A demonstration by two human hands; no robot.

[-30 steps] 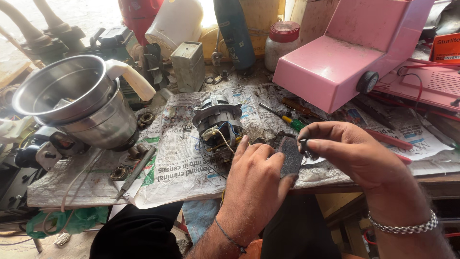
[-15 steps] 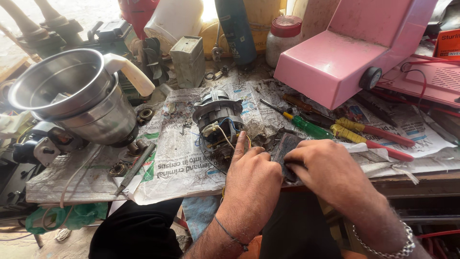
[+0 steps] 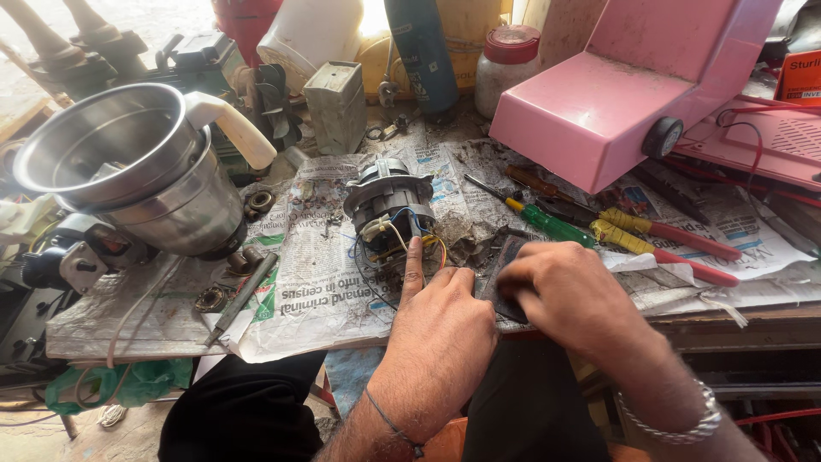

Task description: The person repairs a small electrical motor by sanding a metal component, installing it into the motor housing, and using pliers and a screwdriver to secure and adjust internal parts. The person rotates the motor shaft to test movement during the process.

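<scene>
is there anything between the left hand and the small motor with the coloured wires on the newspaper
Nothing visible. The left hand rests on the newspaper with its forefinger stretched up to the small grey electric motor, the tip right at its coloured wires. The right hand sits off to the side on a dark flat piece.

The right hand covered most of a dark flat piece, so its shape and the grip on it could not be told. The left hand hid the near side of the small motor and the ends of its wires. Both forearms ran out of the bottom edge. The pink housing was cut off at the top and right. The blue cylinder, white jug and red object lost their tops to the upper edge. The steel jar hid the base beneath it. The surface ran past the right edge.
</scene>
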